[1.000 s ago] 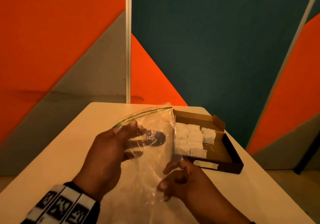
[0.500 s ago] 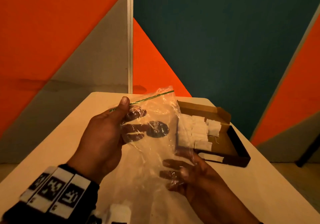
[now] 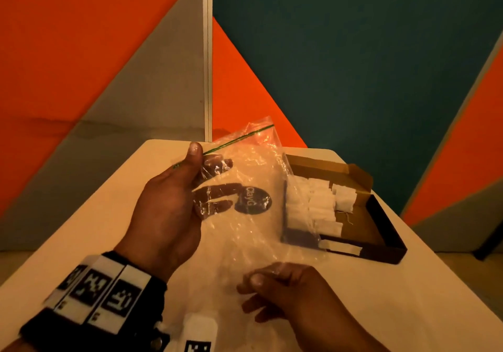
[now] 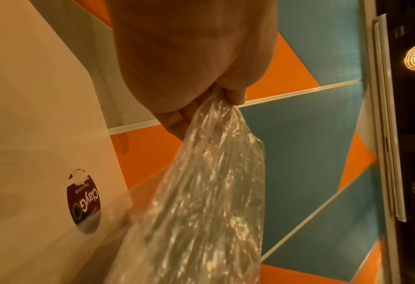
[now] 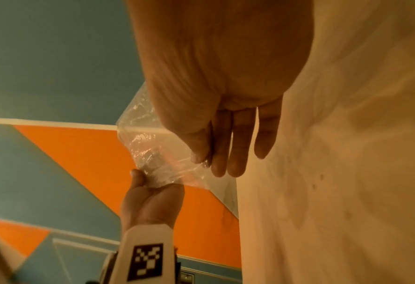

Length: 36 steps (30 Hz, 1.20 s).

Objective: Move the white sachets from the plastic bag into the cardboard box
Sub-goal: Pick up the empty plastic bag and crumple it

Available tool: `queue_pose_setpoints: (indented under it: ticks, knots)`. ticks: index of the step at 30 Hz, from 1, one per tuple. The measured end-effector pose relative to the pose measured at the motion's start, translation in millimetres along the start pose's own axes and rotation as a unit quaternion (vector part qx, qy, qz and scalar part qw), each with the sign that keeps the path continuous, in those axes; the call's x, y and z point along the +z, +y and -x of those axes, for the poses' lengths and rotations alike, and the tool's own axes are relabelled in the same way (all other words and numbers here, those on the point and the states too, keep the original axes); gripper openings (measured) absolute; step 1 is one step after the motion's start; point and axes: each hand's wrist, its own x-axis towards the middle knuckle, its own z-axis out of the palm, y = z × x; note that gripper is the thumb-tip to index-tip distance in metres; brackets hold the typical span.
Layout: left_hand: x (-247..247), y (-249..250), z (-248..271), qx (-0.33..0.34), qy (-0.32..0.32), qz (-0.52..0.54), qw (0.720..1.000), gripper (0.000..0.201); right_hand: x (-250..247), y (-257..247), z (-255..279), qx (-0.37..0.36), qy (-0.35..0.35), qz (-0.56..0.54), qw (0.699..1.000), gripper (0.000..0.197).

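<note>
Sachets of white paper (image 3: 317, 206) lie packed in rows inside the shallow brown cardboard box (image 3: 378, 226), which sits open on the pale desk (image 3: 408, 283) at its right side, one small sachet apart near the box's back wall. The clear crinkled plastic bag (image 3: 253, 215) with a green zip line and a dark round sticker (image 3: 254, 199) hangs above the desk, just left of the box; it looks empty, though glare blurs its lower part. The left hand (image 3: 166, 210) has its grip clamped on the bag's top edge, thumb in front, fingers behind. The right hand (image 3: 288, 291) pinches the bag's lower corner between thumb and forefinger.
</note>
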Motion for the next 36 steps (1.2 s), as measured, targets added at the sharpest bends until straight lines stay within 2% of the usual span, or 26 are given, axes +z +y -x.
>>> queue_pose_setpoints:
  ticks: [6, 7, 9, 11, 13, 17, 20, 23, 26, 30, 36]
  knots:
    - [0.5, 6.3, -9.9, 0.017, -0.006, -0.044, 0.999, 0.040, -7.0, -6.7, -0.3, -0.032, -0.029, 0.104, 0.994, 0.017]
    - [0.7, 7.1, -10.6, 0.017, -0.009, -0.049, 0.999, 0.039, -12.1, -6.6, -0.6, -0.039, -0.036, 0.095, 0.994, 0.015]
    - [0.4, 10.2, -11.8, 0.017, -0.017, -0.062, 0.998, 0.037, -25.2, -7.1, -0.1, -0.046, -0.036, -0.004, 0.998, 0.016]
    - [1.2, 14.7, -12.8, 0.019, -0.030, -0.082, 0.996, 0.039, -40.7, -9.1, -0.9, -0.073, -0.027, -0.106, 0.991, 0.039]
    - [4.5, 17.8, -14.1, 0.018, -0.050, -0.113, 0.992, 0.043, -49.2, -18.9, -1.3, -0.115, -0.015, -0.094, 0.989, 0.046]
    - [16.1, 23.9, -16.6, 0.015, -0.083, -0.154, 0.984, 0.044, -47.0, -51.1, -4.7, -0.180, 0.042, 0.025, 0.982, 0.022]
    - [16.6, 26.2, -16.4, 0.012, -0.113, -0.159, 0.981, 0.050, -42.2, -65.7, -5.7, -0.192, 0.087, 0.010, 0.977, 0.017]
    - [11.7, 20.2, -7.8, -0.025, -0.156, -0.175, 0.972, 0.063, -46.8, -69.4, -8.4, -0.191, 0.122, -0.023, 0.974, 0.016]
    - [9.8, 10.7, 2.0, -0.042, -0.169, -0.171, 0.970, 0.048, -49.9, -70.2, -9.3, -0.179, 0.140, -0.039, 0.973, 0.017]
    - [10.1, 3.9, 3.7, -0.030, -0.137, -0.170, 0.975, 0.019, -51.9, -72.0, -7.9, -0.174, 0.116, -0.085, 0.974, 0.021]
    - [4.3, 4.4, 10.6, -0.038, -0.146, -0.064, 0.986, 0.026, -57.8, -77.6, -0.7, -0.170, 0.097, -0.108, 0.975, 0.026]
